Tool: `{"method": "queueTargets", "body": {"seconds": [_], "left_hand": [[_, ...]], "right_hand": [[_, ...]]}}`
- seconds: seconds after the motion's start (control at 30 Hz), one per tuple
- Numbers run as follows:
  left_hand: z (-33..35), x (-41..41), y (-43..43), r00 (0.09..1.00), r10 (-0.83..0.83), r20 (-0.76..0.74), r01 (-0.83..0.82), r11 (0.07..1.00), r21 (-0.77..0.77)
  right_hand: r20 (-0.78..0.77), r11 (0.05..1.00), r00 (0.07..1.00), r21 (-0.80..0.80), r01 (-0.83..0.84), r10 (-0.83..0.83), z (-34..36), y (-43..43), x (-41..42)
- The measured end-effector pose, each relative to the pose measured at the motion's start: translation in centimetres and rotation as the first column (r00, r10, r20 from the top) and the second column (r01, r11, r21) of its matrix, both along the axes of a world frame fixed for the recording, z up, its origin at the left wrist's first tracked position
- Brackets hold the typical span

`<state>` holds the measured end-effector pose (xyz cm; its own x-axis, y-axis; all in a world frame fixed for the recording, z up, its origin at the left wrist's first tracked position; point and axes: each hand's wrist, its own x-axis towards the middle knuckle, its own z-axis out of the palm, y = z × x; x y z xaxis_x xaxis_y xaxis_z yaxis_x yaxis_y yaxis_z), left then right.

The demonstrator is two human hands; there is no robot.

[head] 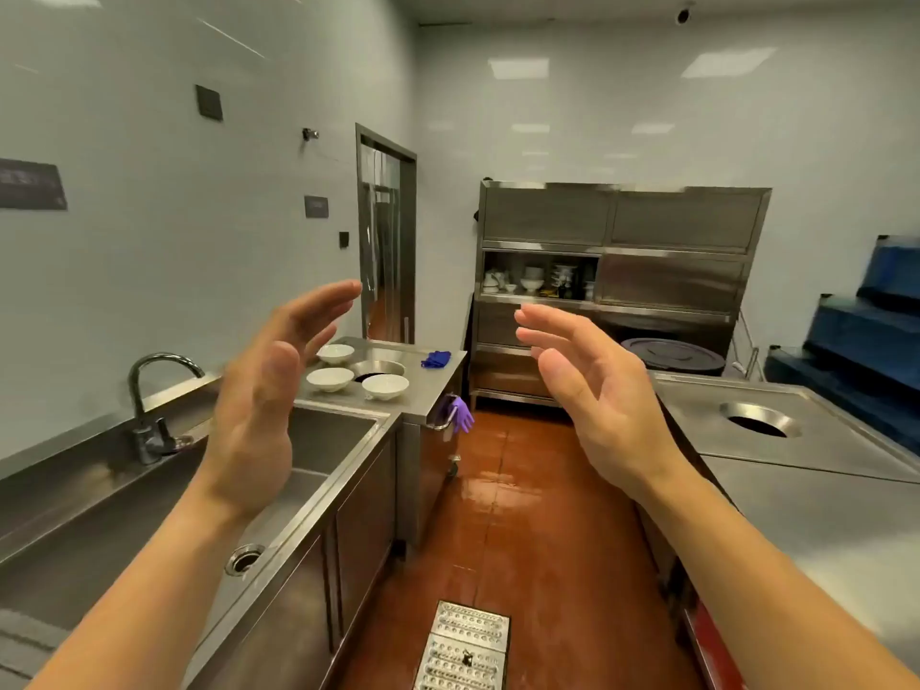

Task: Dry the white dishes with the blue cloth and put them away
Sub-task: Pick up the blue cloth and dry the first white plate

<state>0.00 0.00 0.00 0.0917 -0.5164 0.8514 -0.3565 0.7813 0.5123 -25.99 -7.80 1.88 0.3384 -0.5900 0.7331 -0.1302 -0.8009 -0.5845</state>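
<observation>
Steel counter [428, 390]: three white bowls [329, 379]

We see a steel sink [318, 470] with dark faucet [149, 390] at left, purple glove [462, 414] hanging off the counter end, floor drain grate [465, 644] on red floor, black lidded bin [672, 355] beside cabinet.

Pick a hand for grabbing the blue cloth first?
Probably right. The blue cloth lies on the counter's right end, right of the bowls. Both right hand and left hand are open, empty.
</observation>
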Motion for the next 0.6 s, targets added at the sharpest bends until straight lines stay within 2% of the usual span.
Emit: {"method": "queueTargets", "body": {"seconds": [0.17,0.33,0.6], "left_hand": [[0.8,0.4,-9.2,1.000,0.015,-0.015,-0.014,1.000,0.023],[0.2,1.2,-19.4,0.999,-0.050,0.000,0.050,0.999,0.006],[-1.4,-0.4,-38.0,0.999,-0.015,0.049,0.015,1.000,-0.001]], "right_hand": [[0.017,0.999,0.999,0.023,0.027,-0.028,0.8,-8.3,0.9],[0.020,0.999,0.999,0.026,0.042,-0.043,-0.2,-18.2,0.9],[0.058,0.999,0.998,0.001,-0.032,0.032,-1.6,-37.7,0.6]]}}
